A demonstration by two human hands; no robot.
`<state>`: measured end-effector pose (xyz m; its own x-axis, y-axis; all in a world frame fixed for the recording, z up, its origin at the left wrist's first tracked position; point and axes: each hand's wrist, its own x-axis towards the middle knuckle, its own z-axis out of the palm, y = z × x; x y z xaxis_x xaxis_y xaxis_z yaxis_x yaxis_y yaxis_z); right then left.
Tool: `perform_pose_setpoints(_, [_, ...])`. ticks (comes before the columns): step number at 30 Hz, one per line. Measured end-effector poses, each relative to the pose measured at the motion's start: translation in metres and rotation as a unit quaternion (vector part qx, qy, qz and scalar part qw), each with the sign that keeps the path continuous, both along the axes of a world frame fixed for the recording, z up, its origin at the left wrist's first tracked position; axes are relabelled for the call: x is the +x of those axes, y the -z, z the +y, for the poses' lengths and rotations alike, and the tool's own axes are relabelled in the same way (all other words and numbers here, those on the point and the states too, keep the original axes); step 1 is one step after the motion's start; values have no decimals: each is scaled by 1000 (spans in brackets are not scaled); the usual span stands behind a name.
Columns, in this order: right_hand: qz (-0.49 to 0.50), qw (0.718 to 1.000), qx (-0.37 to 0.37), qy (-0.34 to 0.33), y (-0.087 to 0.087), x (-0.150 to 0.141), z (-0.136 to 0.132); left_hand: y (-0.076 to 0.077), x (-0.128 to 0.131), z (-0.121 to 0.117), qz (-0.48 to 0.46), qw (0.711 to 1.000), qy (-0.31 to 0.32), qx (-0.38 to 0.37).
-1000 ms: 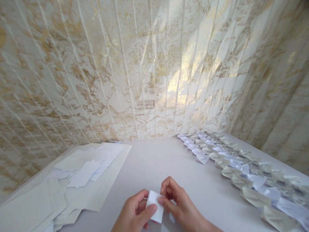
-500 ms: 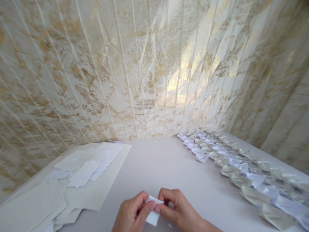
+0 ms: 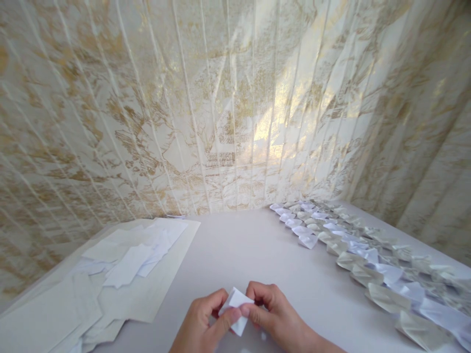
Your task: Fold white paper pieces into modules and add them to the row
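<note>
A small folded piece of white paper (image 3: 236, 297) is held between both hands just above the near part of the table. My left hand (image 3: 206, 318) grips its left side, thumb on the front face and fingers behind. On the right edge, my right hand (image 3: 274, 314) pinches the paper between thumb and bent forefinger. The two thumbs almost meet at the paper's middle. Its upper part stands up as a pointed corner, and the lower part shows beneath the thumbs. Folds on the side away from me are hidden.
Loose white and cream paper sheets (image 3: 128, 264) lie overlapping at the left on a larger sheet (image 3: 176, 260). Rows of folded paper pieces (image 3: 386, 296) cover the table's right side. Behind the pale table (image 3: 228, 245) hangs a gold-patterned curtain (image 3: 221, 122).
The paper has turned between my fingers, so its top corner now points up and more of its upper face shows. My right hand has risen slightly. The sheets and folded rows stay put.
</note>
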<state>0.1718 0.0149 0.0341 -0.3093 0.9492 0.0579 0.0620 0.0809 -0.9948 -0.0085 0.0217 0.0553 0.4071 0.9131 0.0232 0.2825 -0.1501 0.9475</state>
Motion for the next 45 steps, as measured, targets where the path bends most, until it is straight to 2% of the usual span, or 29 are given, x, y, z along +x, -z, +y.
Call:
perform_pose_setpoints(6, [39,999,-10,8,8,0,2,11,-4,4,-1,999,-19,-41])
perform_pose_setpoints(12, [67,996,-27,56,13,2,10,13,-8,11,25,999,-3,35])
perform_pose_setpoints(20, [161,986,-28,25,4,2,10,33,-12,24,-130,991,-15,-40])
perform_pose_setpoints(25, [207,978,-37,6,8,2,9,28,-11,20,-199,976,-46,-72])
perform_pose_setpoints(30, [186,982,-13,13,11,8,12,25,-10,18,-265,960,1,-85])
perform_pose_setpoints(35, [135,989,-27,45,10,11,12,28,-9,15,-192,981,-20,-25])
perform_pose_setpoints(39, [170,985,-37,7,7,9,10,29,-9,15,-166,985,-52,-11])
perform_pose_setpoints(42, [201,979,-5,-40,7,9,10,29,-10,16,-154,986,-70,5])
perform_pose_setpoints(45, [165,984,46,-46,11,10,11,31,-12,17,-136,988,-71,20])
